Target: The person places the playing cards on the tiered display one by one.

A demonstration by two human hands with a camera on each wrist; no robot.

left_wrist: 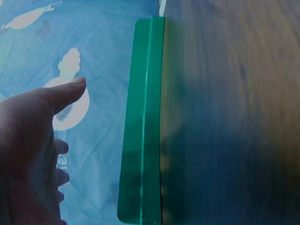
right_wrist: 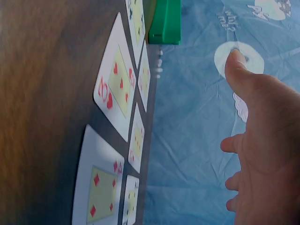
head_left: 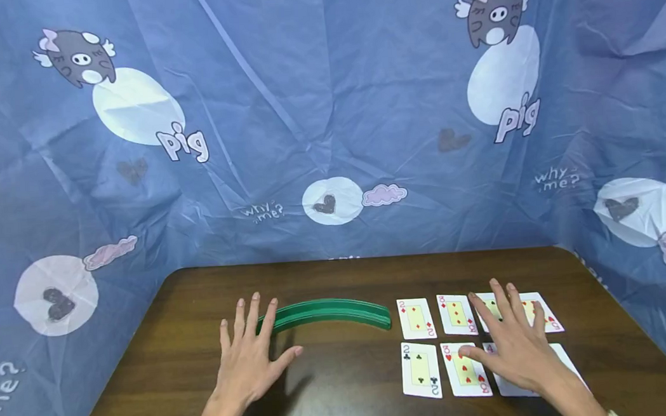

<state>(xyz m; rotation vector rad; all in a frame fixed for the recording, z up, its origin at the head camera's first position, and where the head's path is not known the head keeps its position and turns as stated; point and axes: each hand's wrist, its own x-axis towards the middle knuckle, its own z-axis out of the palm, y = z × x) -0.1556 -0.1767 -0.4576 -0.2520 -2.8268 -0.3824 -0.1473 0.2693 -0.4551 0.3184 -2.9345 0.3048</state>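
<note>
Green rack (head_left: pixel 328 309): smooth, glossy plastic. Cards (head_left: pixel 420 370): paper. Tabletop (head_left: pixel 349 385): wood-grained. Backdrop (head_left: pixel 278 65): creased cloth.

Green curved rack (head_left: pixel 330 311) sits on the brown wood table (head_left: pixel 332 380), blue pig-print cloth (head_left: pixel 329 138) behind it; left hand (head_left: pixel 248 364), fingers spread, overlaps the rack's left end in view. Right of the rack: 2 of diamonds (head_left: pixel 416 318) just beside its end, then 3 of diamonds (head_left: pixel 456 314), with 2 of clubs (head_left: pixel 420 369) and 3 of hearts (head_left: pixel 465 370) a row nearer the person. Right hand (head_left: pixel 516 349), well right of the rack, partly hides more cards (head_left: pixel 551 319).
</note>
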